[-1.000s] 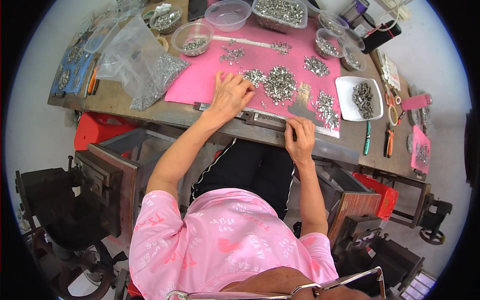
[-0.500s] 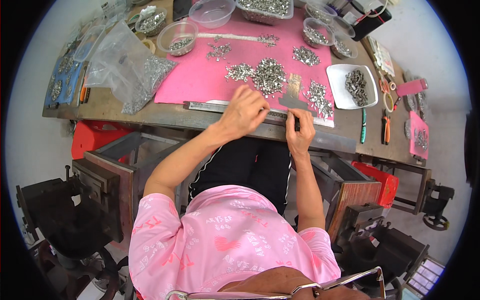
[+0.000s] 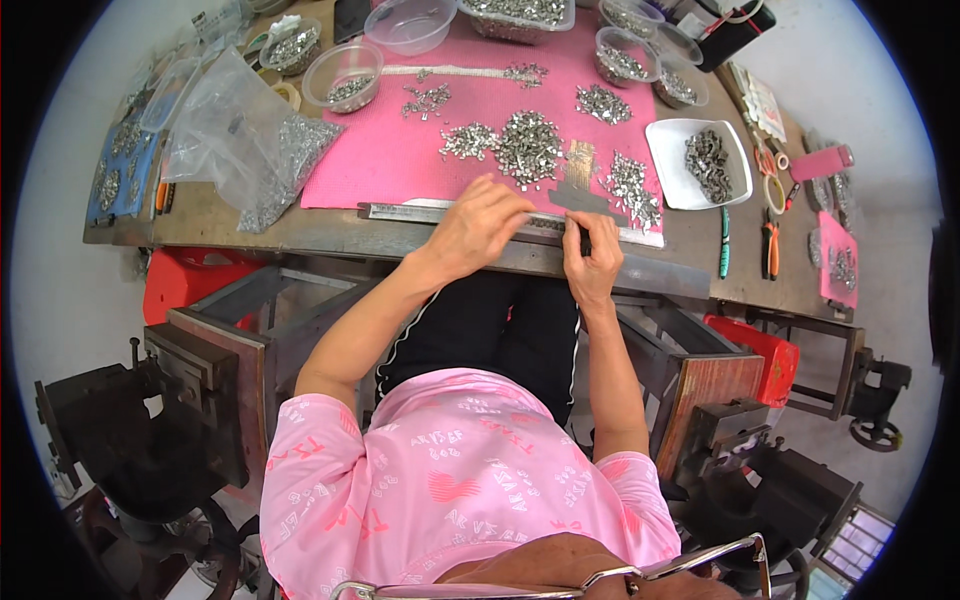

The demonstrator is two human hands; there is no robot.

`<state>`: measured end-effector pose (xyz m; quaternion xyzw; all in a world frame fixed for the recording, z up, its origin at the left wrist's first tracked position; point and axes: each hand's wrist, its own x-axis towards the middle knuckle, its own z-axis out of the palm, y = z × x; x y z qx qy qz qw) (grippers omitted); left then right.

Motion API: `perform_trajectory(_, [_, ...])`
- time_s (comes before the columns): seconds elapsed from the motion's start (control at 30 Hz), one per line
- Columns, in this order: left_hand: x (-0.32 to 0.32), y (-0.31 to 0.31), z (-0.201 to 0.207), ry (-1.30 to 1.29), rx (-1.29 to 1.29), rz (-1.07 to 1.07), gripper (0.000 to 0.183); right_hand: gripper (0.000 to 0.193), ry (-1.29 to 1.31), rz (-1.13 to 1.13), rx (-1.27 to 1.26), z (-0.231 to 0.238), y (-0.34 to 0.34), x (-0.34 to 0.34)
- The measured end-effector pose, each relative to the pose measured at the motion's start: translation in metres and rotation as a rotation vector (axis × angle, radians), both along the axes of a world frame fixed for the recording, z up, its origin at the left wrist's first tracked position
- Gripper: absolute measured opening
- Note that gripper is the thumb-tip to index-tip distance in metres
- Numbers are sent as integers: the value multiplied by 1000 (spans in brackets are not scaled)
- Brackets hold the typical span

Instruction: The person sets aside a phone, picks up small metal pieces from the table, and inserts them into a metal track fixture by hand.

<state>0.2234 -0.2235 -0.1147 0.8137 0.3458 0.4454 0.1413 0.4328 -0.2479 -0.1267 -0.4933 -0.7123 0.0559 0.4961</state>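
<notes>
At the bench's front edge lies a long narrow metal rail (image 3: 405, 212) with a dark row of small parts along its right stretch. My left hand (image 3: 478, 225) is over the rail, its thumb and fingertips pinched together; whatever they hold is too small to make out. Just to the right, my right hand (image 3: 595, 258) grips a short dark tool (image 3: 585, 241) against the rail, with most of it hidden by the fingers. Beyond my hands, loose silvery metal pieces form a large pile (image 3: 530, 148) on a pink mat (image 3: 400, 150). A flat grey plate (image 3: 580, 200) lies beside the pile.
A white tray (image 3: 665, 150) of darker metal parts sits to the right, near a green-handled tool (image 3: 725, 243) and orange-handled pliers (image 3: 770, 250). Clear plastic bowls (image 3: 345, 78) line the back. To the left lies a plastic bag (image 3: 235, 140) of metal pieces.
The view has shifted slightly. My left fingers look a little straighter above the rail, while my right hand keeps its grip on the dark tool in about the same place.
</notes>
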Motion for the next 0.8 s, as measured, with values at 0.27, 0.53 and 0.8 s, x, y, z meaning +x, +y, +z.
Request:
perform_trajectory(0.27, [-17, -12, -2, 178, 1, 295, 23, 15, -25, 1, 0, 2, 0, -1])
perform_trajectory(0.53, [-45, -25, 5, 126, -4, 326, 33, 25, -123, 12, -14, 1, -13, 10])
perform_trajectory(0.8, [-48, -40, -11, 127, -50, 229, 31, 40, -308, -19, 121, -17, -32, 8])
